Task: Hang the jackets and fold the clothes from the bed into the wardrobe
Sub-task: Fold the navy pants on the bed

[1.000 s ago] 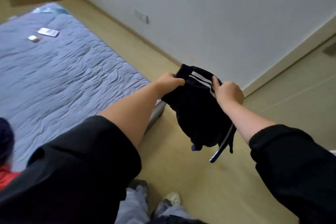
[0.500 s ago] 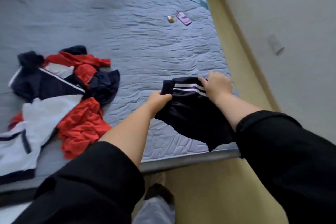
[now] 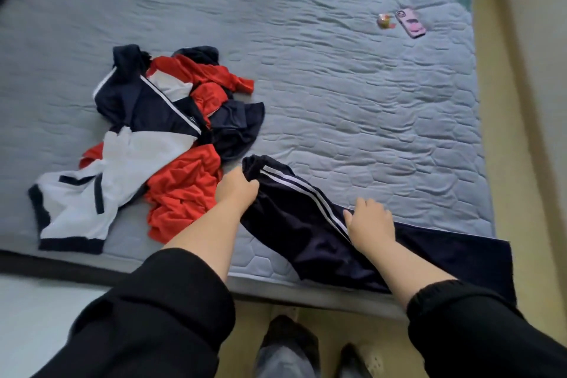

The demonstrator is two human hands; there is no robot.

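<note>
Dark navy track pants (image 3: 310,236) with two white side stripes lie spread along the near edge of the blue-grey mattress (image 3: 337,95). My left hand (image 3: 236,187) grips their waistband end. Further down the leg, my right hand (image 3: 369,219) rests on the fabric beside the stripes, fingers bent over it. One pant leg runs off to the right and hangs over the mattress edge. A heap of clothes (image 3: 147,144), red, white and navy, lies on the mattress just left of my left hand.
A pink-cased phone (image 3: 410,22) and a small colourful object (image 3: 384,21) lie near the far right corner of the mattress. Tan floor (image 3: 521,101) runs along the right side. My feet (image 3: 306,350) stand at the bed's near edge.
I turned from the wall to the bed. The pants, bunched up in the air between both hands before, now lie stretched out on the mattress, and my hands have moved apart along them.
</note>
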